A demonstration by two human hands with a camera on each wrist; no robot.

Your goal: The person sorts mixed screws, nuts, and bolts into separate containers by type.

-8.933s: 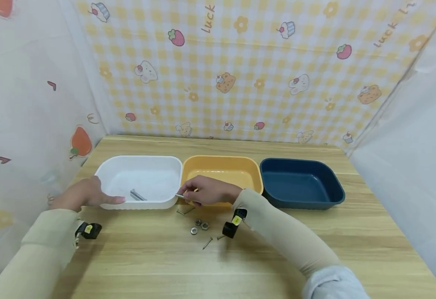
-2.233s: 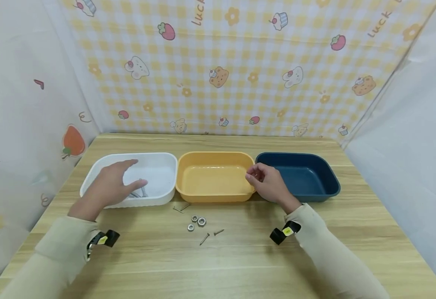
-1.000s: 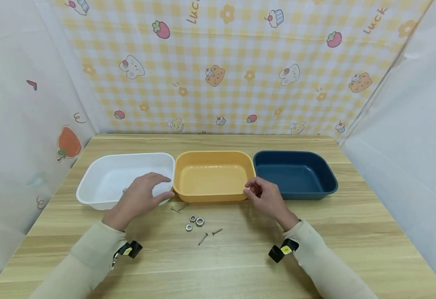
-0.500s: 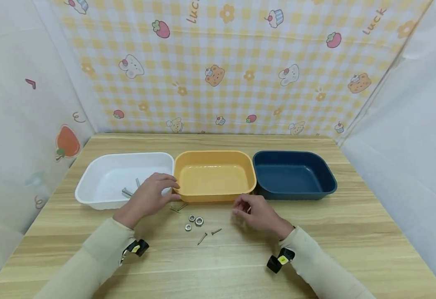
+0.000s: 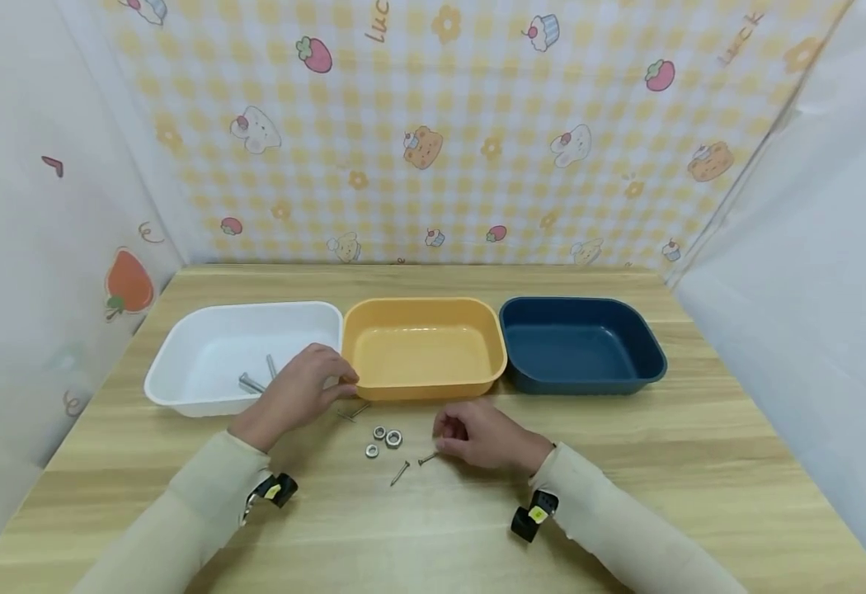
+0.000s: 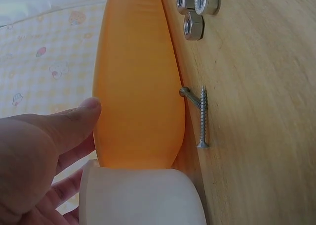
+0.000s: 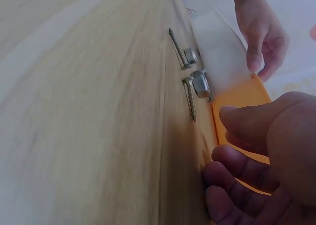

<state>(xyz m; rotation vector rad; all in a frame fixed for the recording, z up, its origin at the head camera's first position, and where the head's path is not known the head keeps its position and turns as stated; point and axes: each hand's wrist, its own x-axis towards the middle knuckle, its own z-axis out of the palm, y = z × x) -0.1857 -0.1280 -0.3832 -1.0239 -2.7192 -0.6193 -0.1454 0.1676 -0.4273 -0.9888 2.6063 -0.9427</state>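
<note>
My left hand (image 5: 298, 394) holds the near-left rim of the yellow bin (image 5: 425, 391), its thumb outside and its fingers over the edge. In the left wrist view the thumb (image 6: 74, 123) lies against that rim. My right hand (image 5: 487, 433) hovers low over the table, fingers loosely bent. A small screw (image 5: 426, 459) lies just by its thumb; in the right wrist view nothing shows between thumb and fingers. A second screw (image 5: 400, 473) lies to the left. Three hex nuts (image 5: 393, 439) sit together nearby. Two more screws (image 6: 203, 118) lie crossed before the yellow bin.
On the left stands a white bin (image 5: 203, 404) with several long bolts (image 5: 251, 384) inside, partly hidden by my left hand. A dark blue bin (image 5: 589, 385) stands right of the yellow one. The bins form a row, backed by a checked cloth (image 5: 477, 198).
The bolt that my right hand held earliest is out of it. My left hand has moved right from the white bin to the yellow rim. My right hand has come down-left beside the screw.
</note>
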